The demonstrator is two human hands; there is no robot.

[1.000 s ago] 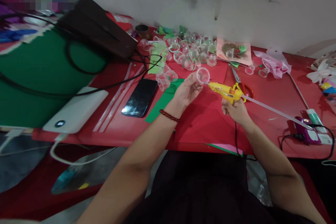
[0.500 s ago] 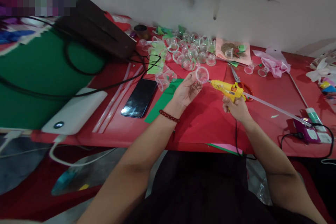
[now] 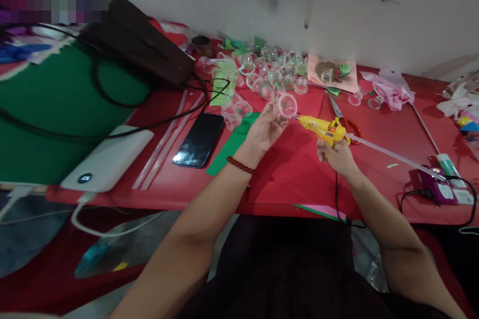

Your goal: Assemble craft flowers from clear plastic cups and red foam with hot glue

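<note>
Between the fingertips of my left hand (image 3: 267,128) is a small clear plastic cup (image 3: 287,106) with a pinkish rim, its round opening turned toward me. My right hand (image 3: 337,154) is wrapped round the handle of a yellow hot glue gun (image 3: 322,128). The gun's nozzle points left, at or close to the lower right of the cup's rim; whether it touches I cannot tell. A long translucent glue stick (image 3: 392,156) sticks out of the gun's back. Red paper (image 3: 295,169) lies under both hands.
Many clear plastic cups (image 3: 275,74) are heaped at the back. Scissors (image 3: 352,129) lie behind the glue gun. A phone (image 3: 198,140), loose glue sticks (image 3: 160,144) and a white power bank (image 3: 107,159) are on the left. A purple box (image 3: 437,187) with cables sits at right.
The glue gun has shifted slightly, its nozzle a little lower and further left along the cup's rim. The cup has moved very slightly left. Both hands keep their hold.
</note>
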